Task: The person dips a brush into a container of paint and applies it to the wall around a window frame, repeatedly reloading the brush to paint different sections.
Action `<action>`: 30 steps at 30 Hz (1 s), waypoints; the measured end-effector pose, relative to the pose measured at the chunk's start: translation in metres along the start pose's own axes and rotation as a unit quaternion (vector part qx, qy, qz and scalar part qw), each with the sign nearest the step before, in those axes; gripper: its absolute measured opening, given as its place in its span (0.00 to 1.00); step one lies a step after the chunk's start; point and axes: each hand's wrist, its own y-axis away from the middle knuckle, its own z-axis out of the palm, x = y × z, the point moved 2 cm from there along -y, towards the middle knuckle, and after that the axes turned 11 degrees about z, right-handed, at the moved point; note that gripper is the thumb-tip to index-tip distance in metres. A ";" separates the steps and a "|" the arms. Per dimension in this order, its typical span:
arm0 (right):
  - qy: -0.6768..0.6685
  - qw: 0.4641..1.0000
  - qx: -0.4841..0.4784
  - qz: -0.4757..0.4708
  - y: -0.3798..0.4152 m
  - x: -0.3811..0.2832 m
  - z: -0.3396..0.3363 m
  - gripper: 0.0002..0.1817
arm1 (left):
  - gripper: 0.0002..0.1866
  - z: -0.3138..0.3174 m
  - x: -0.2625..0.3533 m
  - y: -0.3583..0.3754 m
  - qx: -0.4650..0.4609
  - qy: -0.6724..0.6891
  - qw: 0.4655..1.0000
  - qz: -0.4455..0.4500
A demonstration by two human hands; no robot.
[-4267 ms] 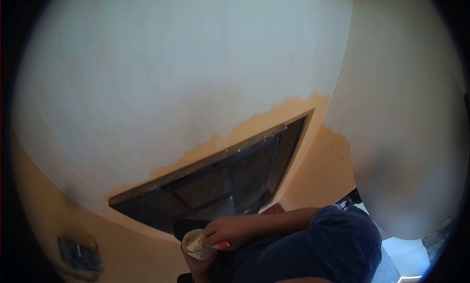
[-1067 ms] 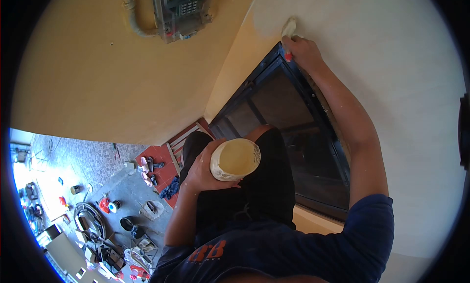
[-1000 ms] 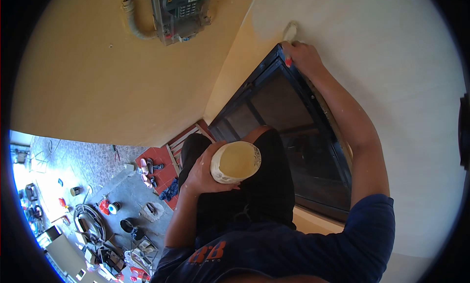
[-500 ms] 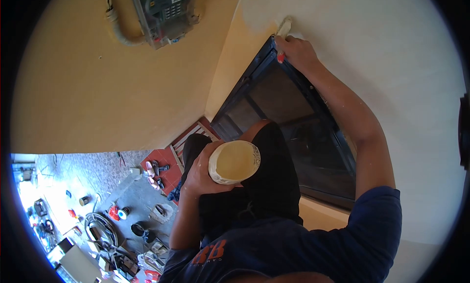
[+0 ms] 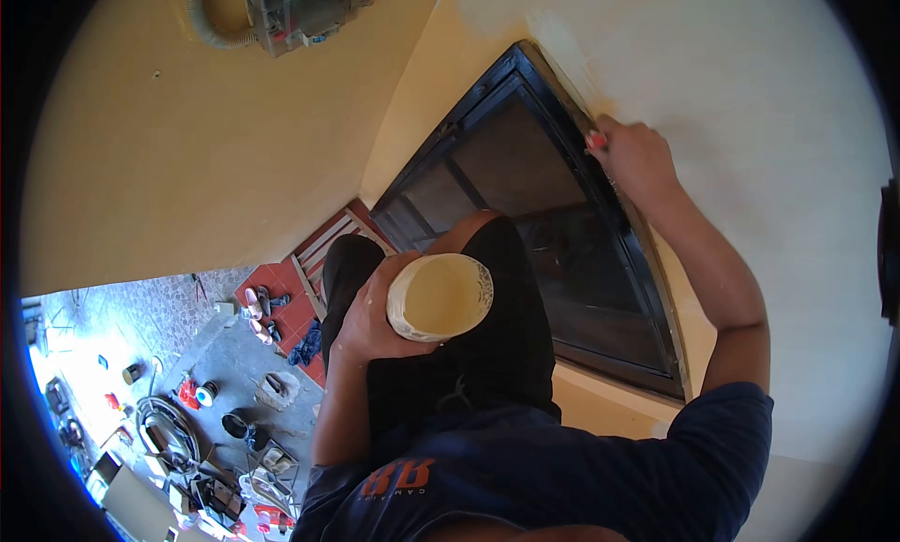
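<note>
Red handle end (image 5: 596,141) protrudes from your right hand's (image 5: 642,158) closed fingers toward the adjacent black-framed window (image 5: 553,101); long axis obscured. Your left hand (image 5: 367,324) grips the pale round cup (image 5: 401,309).

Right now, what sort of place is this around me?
Probably a house porch being repainted: a meter box on the yellow wall, shoes on red tiles, a cup of pale, paint-like mix.

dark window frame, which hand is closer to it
Right. The right hand, gripping a red-ended handle, is at the edge of the dark window frame; the left hand is farther away, above the lap, around a tub.
</note>
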 end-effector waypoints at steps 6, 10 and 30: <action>-0.016 0.998 0.007 -0.060 -0.065 -0.023 -0.004 0.13 | 0.51 0.000 0.007 0.000 0.004 -0.003 1.000 -0.004; -0.022 0.993 0.096 -0.070 -0.115 -0.024 0.006 0.14 | 0.51 0.001 0.001 0.007 0.027 0.018 0.999 -0.018; 0.154 0.910 0.176 -0.342 -0.145 -0.011 -0.003 0.18 | 0.51 0.019 0.002 -0.008 0.018 0.014 1.000 0.013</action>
